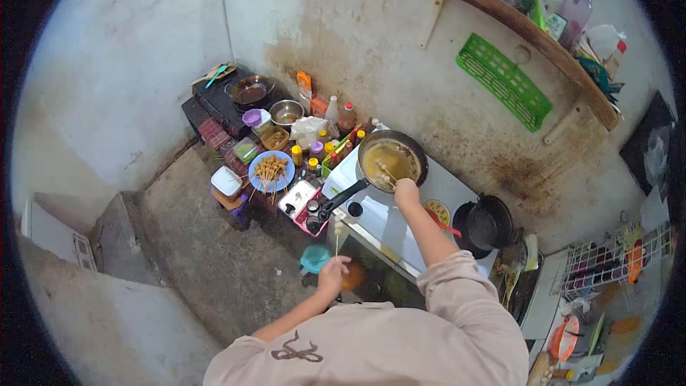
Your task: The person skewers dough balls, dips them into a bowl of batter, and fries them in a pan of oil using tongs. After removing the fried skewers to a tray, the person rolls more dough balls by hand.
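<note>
My right hand (407, 193) is closed on a thin skewer that reaches into the oil of a frying pan (421, 144) on the white stove (382, 209). Pale pieces sit at the skewer's far end, in the oil. Lower and to the left, my left hand (333, 275) pinches an upright skewer (338, 232) with pale round pieces on its upper part. That skewer is beside the stove's front edge, near the pan's black handle (346, 197). A blue plate (256, 184) of many brown skewered pieces lies further left.
Bottles (346, 116), a metal bowl (287, 112) and a white container (226, 181) crowd the left side. A second black pan (491, 223) sits on the stove's right. A teal bowl (314, 259) is low by the stove. A wooden shelf (522, 39) hangs above.
</note>
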